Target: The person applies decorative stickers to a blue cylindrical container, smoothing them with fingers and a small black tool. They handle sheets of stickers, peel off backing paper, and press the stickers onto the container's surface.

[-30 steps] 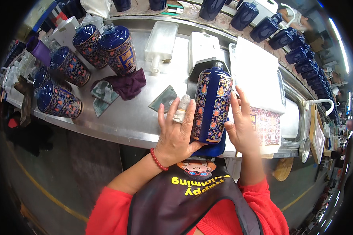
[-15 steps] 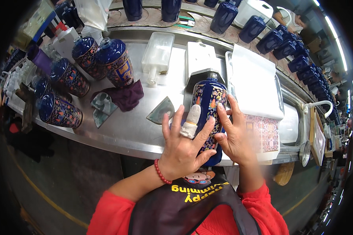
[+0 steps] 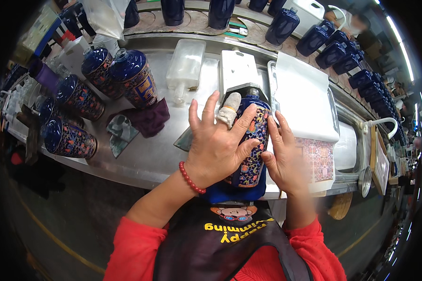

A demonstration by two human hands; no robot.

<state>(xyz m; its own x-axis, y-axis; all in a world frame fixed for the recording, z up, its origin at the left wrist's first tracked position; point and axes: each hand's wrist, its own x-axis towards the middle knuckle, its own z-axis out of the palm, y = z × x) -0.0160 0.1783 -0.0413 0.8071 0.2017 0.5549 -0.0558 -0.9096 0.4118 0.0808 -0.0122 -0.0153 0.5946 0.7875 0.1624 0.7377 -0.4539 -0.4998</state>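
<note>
A dark blue glass bottle (image 3: 252, 161) with a colourful floral pattern lies in front of me, its neck pointing away, on a white holder (image 3: 239, 65) with a dark notched rest. My left hand (image 3: 215, 147) lies across its left side with fingers spread. One finger wears a whitish cloth cover (image 3: 229, 110). Along the bottle's right side my right hand (image 3: 282, 164) rests its stretched fingers, thumb apart. Both touch the pattern, and neither grips the bottle. Blue cloth (image 3: 237, 191) shows under the bottle's near end. Left of my left hand, a greenish flat scraper-like piece (image 3: 184, 139) is partly hidden.
Several patterned bottles (image 3: 133, 79) stand at the left, near a purple cloth (image 3: 152, 119) and another greenish piece (image 3: 122, 133). A translucent bottle-shaped container (image 3: 186, 65) lies behind. White sheets (image 3: 305, 93) cover printed sheets (image 3: 314, 161) at right. Plain blue bottles (image 3: 283, 25) line a conveyor.
My left hand has moved up the bottle toward its neck, covering more of the greenish piece. More of the bottle's lower pattern shows. My right hand has shifted slightly. Conveyor bottles have moved right.
</note>
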